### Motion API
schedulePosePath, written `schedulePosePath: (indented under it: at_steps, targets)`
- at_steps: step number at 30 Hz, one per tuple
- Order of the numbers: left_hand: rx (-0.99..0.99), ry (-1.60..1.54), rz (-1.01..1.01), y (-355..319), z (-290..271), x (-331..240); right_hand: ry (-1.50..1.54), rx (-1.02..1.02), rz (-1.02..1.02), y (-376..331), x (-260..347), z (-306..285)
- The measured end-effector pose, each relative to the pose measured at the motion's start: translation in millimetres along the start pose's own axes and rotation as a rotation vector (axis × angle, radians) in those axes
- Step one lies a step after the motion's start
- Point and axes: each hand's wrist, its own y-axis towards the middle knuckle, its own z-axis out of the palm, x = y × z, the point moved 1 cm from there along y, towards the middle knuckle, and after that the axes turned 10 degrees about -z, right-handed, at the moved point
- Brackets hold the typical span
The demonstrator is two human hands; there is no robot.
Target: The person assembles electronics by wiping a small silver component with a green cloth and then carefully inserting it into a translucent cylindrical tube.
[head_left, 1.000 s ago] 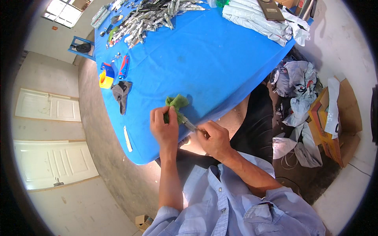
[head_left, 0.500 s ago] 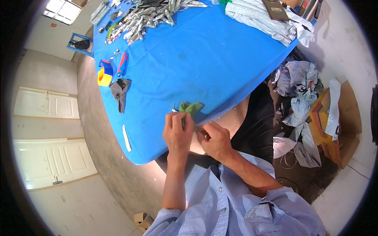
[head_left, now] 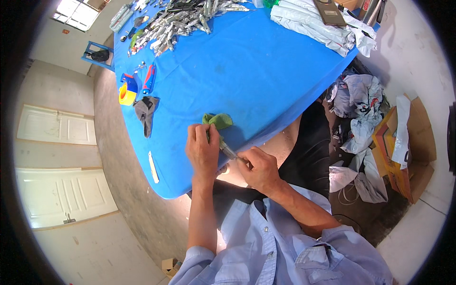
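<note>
Left hand (head_left: 203, 151): clenched round a green cloth (head_left: 218, 120) and the far end of a slim metal piece (head_left: 229, 152), at the near edge of the blue surface (head_left: 247, 71).
Right hand (head_left: 260, 168): closed on the near end of the same metal piece, just off the surface edge, above the lap.
Metal piece: thin, silvery, slanting between the two hands; kind too small to tell.
Green cloth: bunched, partly under the left fingers, the rest lying on the surface just beyond them.
Step in hand: by the look of it, wiping or rubbing the metal piece with the cloth, one hand steadying, the other gripping.
Next move calls for: a firm hold on the near end while cloth and piece slide against each other; care to keep the piece over the surface edge and not let it slip to the floor.
Far on the surface: a heap of similar silvery pieces (head_left: 185, 19), pale folded bags (head_left: 313, 23) to the right.
Left on the surface: yellow tape roll (head_left: 127, 94), red-and-blue tool (head_left: 149, 78), dark grey rag (head_left: 145, 111), white strip (head_left: 153, 167) near the edge.
Right on the floor: crumpled cloths and plastic (head_left: 361, 109), cardboard box (head_left: 403, 142).
</note>
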Motion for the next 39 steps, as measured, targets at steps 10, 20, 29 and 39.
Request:
schedulePosePath:
  at_steps: [10, 20, 29, 39]
  targets:
    - [0.003, -0.089, -0.065, 0.5, 6.1, 8.6, 0.078, 0.055, 0.133, -1.8, 11.0, -10.7]
    - [-0.034, -0.208, -0.079, -0.9, 14.9, 8.1, 0.393, 0.045, 0.415, -5.9, -23.7, 4.8]
    - [-0.052, -0.171, -0.092, -5.1, 2.8, 16.4, 0.696, 0.164, 0.78, -7.3, -29.8, 13.4]
    - [-0.064, -0.131, -0.085, -2.1, 7.8, 12.0, 0.972, 0.192, 0.962, -12.2, -37.5, 8.3]
